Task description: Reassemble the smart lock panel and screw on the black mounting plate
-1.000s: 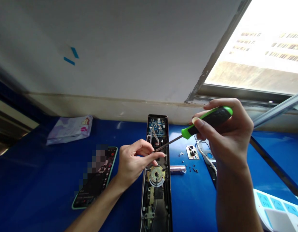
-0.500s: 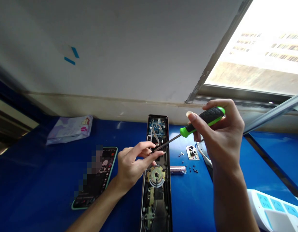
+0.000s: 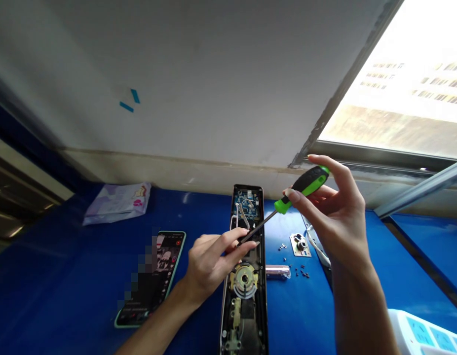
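On my feed from the head camera, two bare hands met over one opened device. The fingers of the right hand were closed around one screwdriver with a green and black handle, the thumb near its collar. Its shaft sloped down to the left, the tip between the thumb and index finger of the left hand. Those two were bent close about the tip; I could not tell whether they pinched it or some tiny part there.

Beneath lay one long, narrow, dark housing, its inside facing up, on a blue bench. I counted one blue circuit board at its far end and one round metal part nearer me.

Just right of the housing were one shiny wrapped cylinder, one small square board and two loose groups of tiny pieces, silver pieces and dark pieces, too small to count. Further right, at the near corner, was one white power strip.

To the left lay one phone, screen lit, and beyond it one pale packet. Behind stood a wall bearing two blue strips, with one bright window at right.
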Available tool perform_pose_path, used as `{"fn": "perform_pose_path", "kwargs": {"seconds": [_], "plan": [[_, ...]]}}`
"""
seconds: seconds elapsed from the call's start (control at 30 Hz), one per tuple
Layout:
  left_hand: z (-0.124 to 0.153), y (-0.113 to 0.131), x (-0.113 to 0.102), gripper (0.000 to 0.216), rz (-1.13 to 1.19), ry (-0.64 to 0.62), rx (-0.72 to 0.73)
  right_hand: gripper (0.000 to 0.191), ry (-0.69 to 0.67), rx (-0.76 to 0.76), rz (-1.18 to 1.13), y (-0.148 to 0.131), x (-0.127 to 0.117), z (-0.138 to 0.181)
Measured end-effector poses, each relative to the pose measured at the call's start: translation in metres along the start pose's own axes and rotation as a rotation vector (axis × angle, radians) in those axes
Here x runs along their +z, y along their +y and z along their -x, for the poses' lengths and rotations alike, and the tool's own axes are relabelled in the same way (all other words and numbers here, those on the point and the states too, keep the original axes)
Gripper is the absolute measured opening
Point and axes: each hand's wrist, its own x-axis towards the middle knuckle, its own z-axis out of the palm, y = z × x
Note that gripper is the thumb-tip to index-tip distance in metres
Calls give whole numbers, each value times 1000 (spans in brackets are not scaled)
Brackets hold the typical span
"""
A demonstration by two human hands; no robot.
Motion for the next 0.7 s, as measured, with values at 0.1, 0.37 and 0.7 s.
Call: {"fn": "perform_pose_path", "kwargs": {"seconds": [0.1,0.37,0.7], "plan": [[0,1,-1,21,9,-9,-15,58,22,-58,8,4,4,0],[-1,-8,-9,43,41,-92,106,61,136,-171,-14,-2,17,2],[5,-30,-13,28,114,-121,-312,65,190,-473,183,-10,23,9]]}}
